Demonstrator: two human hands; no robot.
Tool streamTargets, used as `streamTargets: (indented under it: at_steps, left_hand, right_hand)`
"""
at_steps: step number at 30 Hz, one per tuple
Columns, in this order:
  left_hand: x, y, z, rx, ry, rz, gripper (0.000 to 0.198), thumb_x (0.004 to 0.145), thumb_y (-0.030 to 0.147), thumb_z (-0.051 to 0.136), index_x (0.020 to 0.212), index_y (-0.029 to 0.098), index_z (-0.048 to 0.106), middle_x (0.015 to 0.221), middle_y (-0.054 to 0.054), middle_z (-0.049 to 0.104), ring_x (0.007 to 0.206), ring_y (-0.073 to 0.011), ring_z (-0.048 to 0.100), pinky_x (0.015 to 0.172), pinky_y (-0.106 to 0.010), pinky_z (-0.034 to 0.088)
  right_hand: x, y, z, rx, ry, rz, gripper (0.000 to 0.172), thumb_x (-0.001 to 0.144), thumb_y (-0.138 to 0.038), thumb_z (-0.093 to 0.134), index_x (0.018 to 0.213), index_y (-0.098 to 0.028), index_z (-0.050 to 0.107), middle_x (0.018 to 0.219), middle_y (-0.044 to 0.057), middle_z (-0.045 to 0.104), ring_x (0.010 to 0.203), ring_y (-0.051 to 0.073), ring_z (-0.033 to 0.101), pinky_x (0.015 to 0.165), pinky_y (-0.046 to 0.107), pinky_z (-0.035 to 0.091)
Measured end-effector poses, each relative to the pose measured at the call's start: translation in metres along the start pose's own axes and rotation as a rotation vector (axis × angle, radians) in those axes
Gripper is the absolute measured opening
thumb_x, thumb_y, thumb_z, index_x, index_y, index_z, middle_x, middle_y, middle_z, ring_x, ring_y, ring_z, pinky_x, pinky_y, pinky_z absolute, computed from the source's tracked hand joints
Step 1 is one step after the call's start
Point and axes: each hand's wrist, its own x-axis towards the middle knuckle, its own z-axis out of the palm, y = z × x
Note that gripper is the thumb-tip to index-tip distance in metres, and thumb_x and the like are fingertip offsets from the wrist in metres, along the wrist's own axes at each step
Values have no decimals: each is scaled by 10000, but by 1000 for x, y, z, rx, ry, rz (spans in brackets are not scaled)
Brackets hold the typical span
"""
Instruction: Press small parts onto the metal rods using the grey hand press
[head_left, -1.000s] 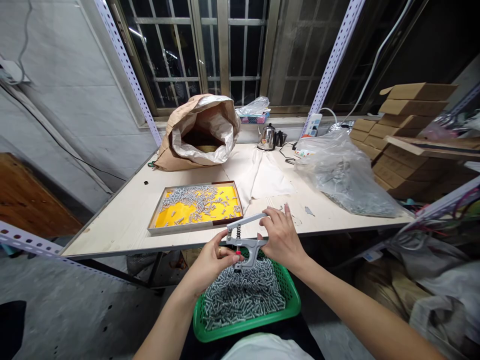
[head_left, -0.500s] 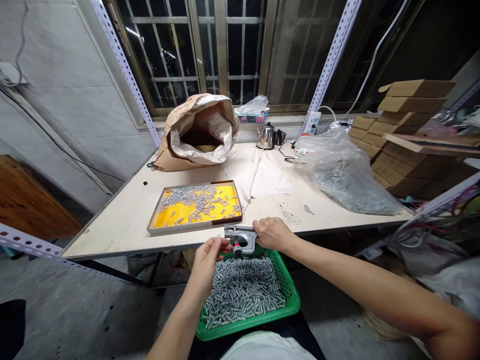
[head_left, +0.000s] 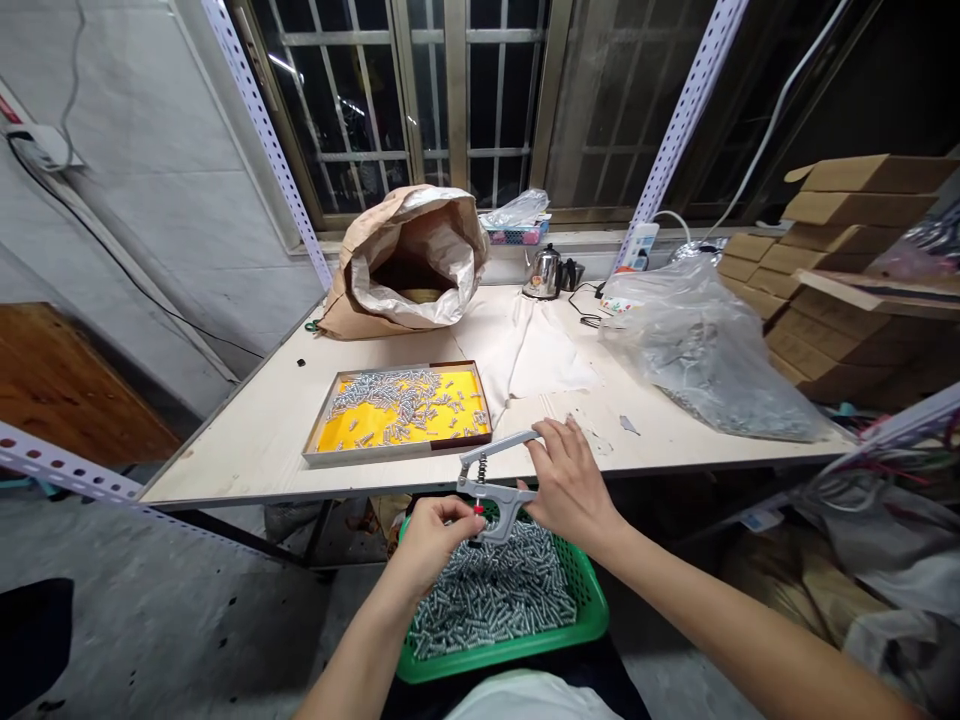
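Observation:
My right hand (head_left: 568, 480) grips the metal hand-press pliers (head_left: 501, 505) by their handles, which are spread apart with a dark spring showing between them. At the jaw end, beside the red tip, the thumb and fingers of my left hand (head_left: 433, 535) are pinched together. Anything between them is too small or hidden to make out. Just below both hands sits a green plastic basket (head_left: 517, 655), filled with small silvery ribbed metal pieces (head_left: 499, 590).
On the table (head_left: 247, 450) a shallow tray (head_left: 397, 452) with a yellow bottom holds similar metal pieces. Behind it lies an open paper sack (head_left: 341, 300). A kettle (head_left: 544, 272), a clear plastic bag (head_left: 705, 350) and stacked cardboard boxes (head_left: 832, 320) stand farther right.
The pliers' handles have opened and the upper one has swung up, my right fingers loosening around them. My left fingertips have moved right and down, to the red tip. The view has shifted slightly.

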Motion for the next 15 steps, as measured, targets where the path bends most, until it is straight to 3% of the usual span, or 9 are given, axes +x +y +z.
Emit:
streamTargets:
  at_steps: [4, 6, 9, 11, 13, 15]
  left_hand:
    - [-3, -6, 0, -46, 171, 146, 191, 654, 330, 696, 581, 172, 617, 603, 0, 573, 616, -148, 492, 626, -253, 364]
    - [-10, -7, -3, 14, 194, 163, 208, 677, 344, 676, 580, 176, 601, 600, -2, 563, 599, -147, 484, 597, -249, 355]
    - [-20, -8, -10, 290, -23, 123, 190, 691, 325, 673, 577, 177, 636, 629, -27, 614, 616, -170, 524, 591, -256, 360]
    - [-16, -5, -19, 442, -107, 134, 151, 715, 334, 664, 693, 189, 703, 743, -54, 686, 710, -208, 587, 647, -270, 394]
    - [2, 3, -36, 552, 4, 187, 189, 762, 344, 626, 833, 196, 721, 871, -72, 716, 810, -231, 619, 716, -280, 418]
    - [36, 17, -60, 676, 251, 222, 199, 817, 308, 563, 858, 174, 705, 922, -93, 713, 861, -235, 626, 759, -284, 424]
  right_hand:
    - [-15, 8, -3, -31, 30, 110, 427, 722, -281, 541, 1095, -74, 542, 1241, 192, 489, 1262, 307, 350, 1133, 503, 160]
    - [-26, 16, -3, -47, 41, 140, 399, 730, -277, 534, 1077, -81, 552, 1237, 190, 494, 1259, 306, 363, 1133, 511, 164]
    - [-42, 32, 0, -78, 37, 145, 353, 744, -280, 519, 1044, -101, 566, 1221, 182, 510, 1246, 307, 379, 1121, 532, 181]
    - [-52, 41, 2, -101, 35, 136, 356, 747, -295, 517, 1042, -103, 566, 1203, 183, 517, 1227, 312, 394, 1109, 546, 200]
    - [-59, 48, 3, -115, 33, 129, 370, 742, -312, 527, 1043, -101, 565, 1190, 184, 521, 1203, 316, 412, 1101, 553, 210]
    - [-63, 52, 4, -121, 30, 120, 380, 735, -328, 538, 1038, -100, 567, 1183, 183, 522, 1184, 320, 427, 1097, 558, 212]
